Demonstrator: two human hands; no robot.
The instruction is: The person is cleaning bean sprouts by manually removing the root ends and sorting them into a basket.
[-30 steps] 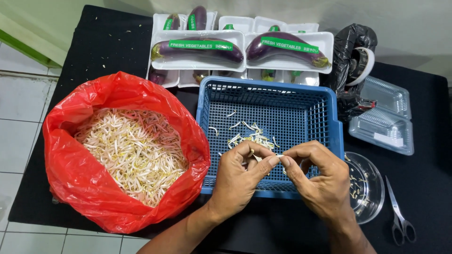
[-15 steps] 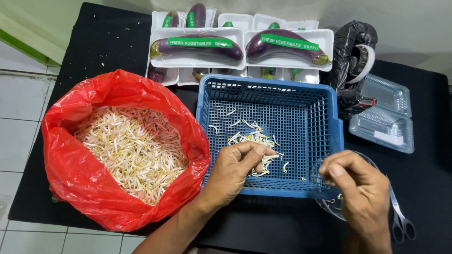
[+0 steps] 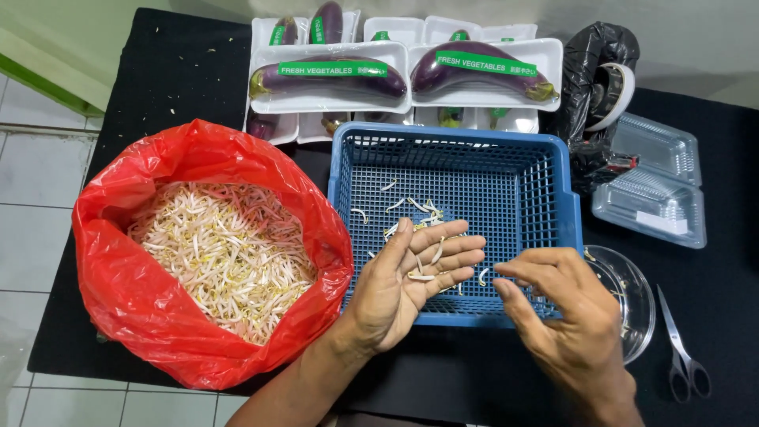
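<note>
The right hand (image 3: 565, 316) is closest, low on the right side. Its fingers are bent and loose, with the thumb and first finger close together, and I cannot tell if they pinch anything. The left hand (image 3: 407, 277) is just beside it, palm up and open, fingers spread a little. A few bean sprouts (image 3: 427, 265) lie on its palm and fingers. They are thin, short and white, with little yellow tips.

Both hands are over the near edge of a blue basket (image 3: 553, 170) with holes all over. More sprouts are scattered on its floor. To the left sits a red bag (image 3: 142, 316), wide open and full of sprouts. A clear bowl (image 3: 636, 304) and scissors (image 3: 680, 356) are on the right. Farther back are purple eggplants in white trays (image 3: 328, 79), all on the black tabletop (image 3: 174, 71).
</note>
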